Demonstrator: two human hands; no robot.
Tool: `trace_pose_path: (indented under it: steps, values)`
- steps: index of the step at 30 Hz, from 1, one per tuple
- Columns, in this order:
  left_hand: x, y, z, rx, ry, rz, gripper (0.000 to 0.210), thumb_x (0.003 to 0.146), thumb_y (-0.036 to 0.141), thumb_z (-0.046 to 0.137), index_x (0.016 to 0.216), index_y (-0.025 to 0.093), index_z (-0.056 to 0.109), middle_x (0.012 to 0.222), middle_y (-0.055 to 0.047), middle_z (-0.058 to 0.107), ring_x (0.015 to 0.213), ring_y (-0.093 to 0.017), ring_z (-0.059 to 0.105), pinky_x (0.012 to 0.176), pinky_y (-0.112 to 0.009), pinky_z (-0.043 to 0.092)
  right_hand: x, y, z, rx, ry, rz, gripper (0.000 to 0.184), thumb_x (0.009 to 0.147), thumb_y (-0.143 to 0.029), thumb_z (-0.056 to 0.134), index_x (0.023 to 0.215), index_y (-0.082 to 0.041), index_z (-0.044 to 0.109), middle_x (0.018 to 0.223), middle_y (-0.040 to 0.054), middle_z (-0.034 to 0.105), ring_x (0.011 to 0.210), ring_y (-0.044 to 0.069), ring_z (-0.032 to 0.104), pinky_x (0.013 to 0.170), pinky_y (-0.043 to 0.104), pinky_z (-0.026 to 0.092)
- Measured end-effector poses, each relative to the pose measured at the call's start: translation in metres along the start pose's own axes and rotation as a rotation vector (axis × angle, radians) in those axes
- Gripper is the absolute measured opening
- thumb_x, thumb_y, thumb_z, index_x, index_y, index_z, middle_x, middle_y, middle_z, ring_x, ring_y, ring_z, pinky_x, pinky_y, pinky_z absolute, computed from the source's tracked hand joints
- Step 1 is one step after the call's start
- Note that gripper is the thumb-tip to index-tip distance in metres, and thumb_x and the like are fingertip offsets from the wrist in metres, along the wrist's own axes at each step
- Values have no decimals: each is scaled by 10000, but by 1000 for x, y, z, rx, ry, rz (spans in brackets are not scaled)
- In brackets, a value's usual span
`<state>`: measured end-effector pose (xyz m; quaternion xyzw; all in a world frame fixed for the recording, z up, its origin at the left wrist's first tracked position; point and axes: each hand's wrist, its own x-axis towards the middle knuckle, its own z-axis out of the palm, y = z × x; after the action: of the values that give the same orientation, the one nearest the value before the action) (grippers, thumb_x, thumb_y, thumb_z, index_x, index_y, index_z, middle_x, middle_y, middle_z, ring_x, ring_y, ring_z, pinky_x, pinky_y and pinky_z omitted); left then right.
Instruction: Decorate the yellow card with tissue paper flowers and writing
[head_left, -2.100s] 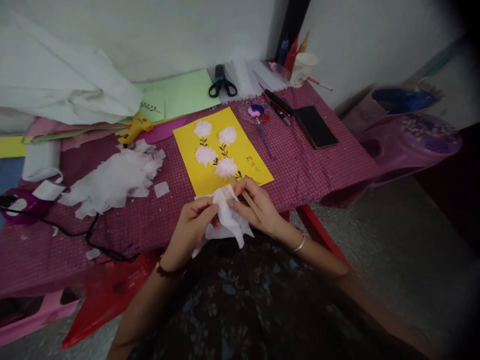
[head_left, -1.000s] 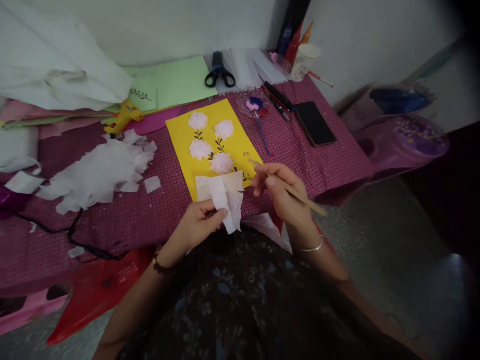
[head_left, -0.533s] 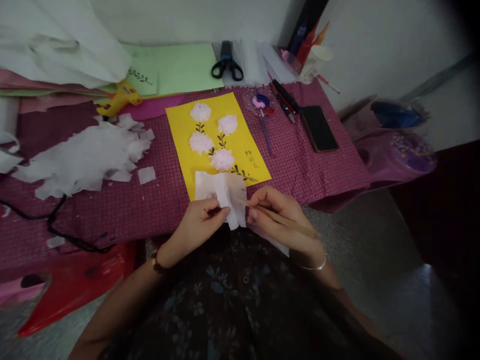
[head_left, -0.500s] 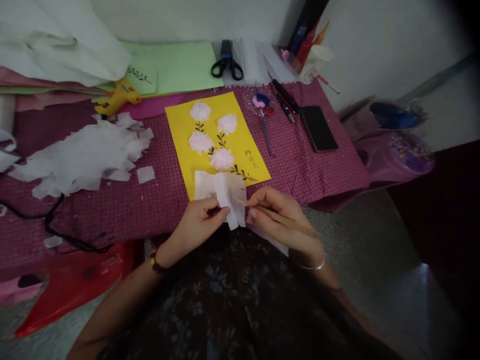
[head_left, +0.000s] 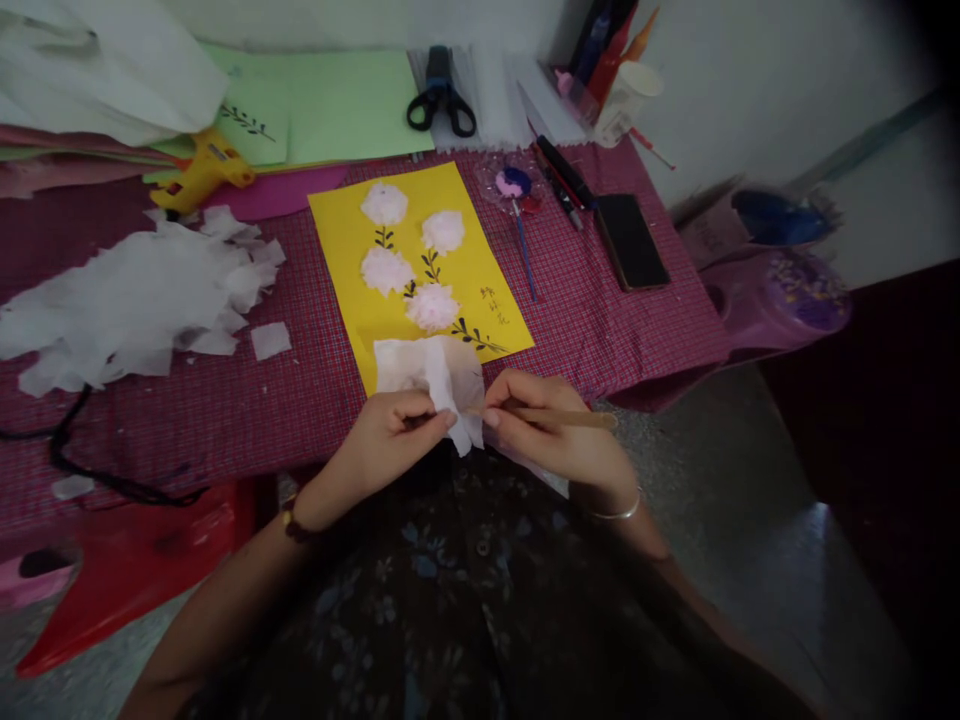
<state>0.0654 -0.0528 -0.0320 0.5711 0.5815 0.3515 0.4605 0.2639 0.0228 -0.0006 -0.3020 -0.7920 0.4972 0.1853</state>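
My left hand [head_left: 397, 437] pinches the folded edge of a thin white sheet of tissue paper [head_left: 441, 375] at the table's front edge. Closed round a slim wooden stick [head_left: 574, 417], my right hand [head_left: 559, 430] holds its tip close to the right side of the tissue paper. Part of the tissue paper overlaps the lower edge of a yellow card [head_left: 341, 270]. On that card are several white paper flowers [head_left: 431, 306], dark painted leaf sprigs [head_left: 478, 336] and some handwritten characters.
A heap of white tissue squares [head_left: 142, 295] lies left on the checked tablecloth [head_left: 315, 420], near a yellow glue gun [head_left: 202, 172]. Behind are scissors [head_left: 441, 95] and green paper [head_left: 345, 95]. A paintbrush [head_left: 525, 250], pens [head_left: 562, 175] and a phone [head_left: 631, 240] lie right.
The view has shifted, so the table's things sit further left and higher. My right hand has turned the stick flatter and moved its fingers nearer the tissue paper. My left hand keeps its pinch.
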Motion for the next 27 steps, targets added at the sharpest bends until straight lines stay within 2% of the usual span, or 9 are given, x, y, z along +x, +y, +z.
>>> trace_pose_path:
  steps: [5, 8, 11, 16, 19, 27]
  values:
    - [1, 1, -3, -41, -29, 1, 247, 853, 299, 568, 694, 146, 679, 535, 36, 510, 505, -79, 411, 454, -183, 316, 3, 2, 3, 30, -1, -54, 98, 918, -274, 556, 936, -179, 575, 753, -17, 624, 658, 98, 573, 603, 234, 405]
    - [1, 3, -4, -35, -23, -18, 244, 851, 305, 568, 710, 145, 685, 540, 32, 526, 503, -82, 423, 450, -185, 317, 2, 1, 3, 5, -11, -105, 137, 942, -288, 524, 910, -173, 591, 771, -6, 611, 664, 100, 569, 616, 238, 407]
    - [1, 5, -4, -23, -26, -54, 273, 847, 317, 570, 656, 143, 657, 536, 31, 515, 506, -83, 419, 453, -188, 317, 0, -1, 1, -24, -24, -96, 163, 953, -294, 506, 906, -170, 601, 791, 9, 605, 677, 109, 568, 626, 247, 406]
    - [2, 4, -2, -71, -14, -82, 236, 822, 342, 599, 722, 141, 673, 577, 25, 551, 525, -90, 437, 479, -195, 347, 1, -1, 0, 62, -28, -96, 201, 961, -339, 483, 893, -177, 579, 838, 18, 593, 732, 115, 558, 670, 255, 418]
    - [1, 2, -2, -104, -23, -94, 236, 804, 354, 620, 740, 134, 677, 606, 13, 582, 548, -96, 472, 509, -202, 376, 4, 0, 3, 76, -21, -90, 182, 958, -347, 483, 921, -182, 550, 837, 11, 575, 731, 111, 535, 665, 254, 410]
    - [-3, 12, -2, -124, -39, -156, 258, 821, 367, 613, 687, 148, 641, 560, 24, 561, 504, -84, 463, 474, -190, 355, 4, -9, 11, 47, -27, -117, 206, 984, -323, 424, 867, -180, 516, 723, -21, 520, 639, 96, 498, 646, 256, 376]
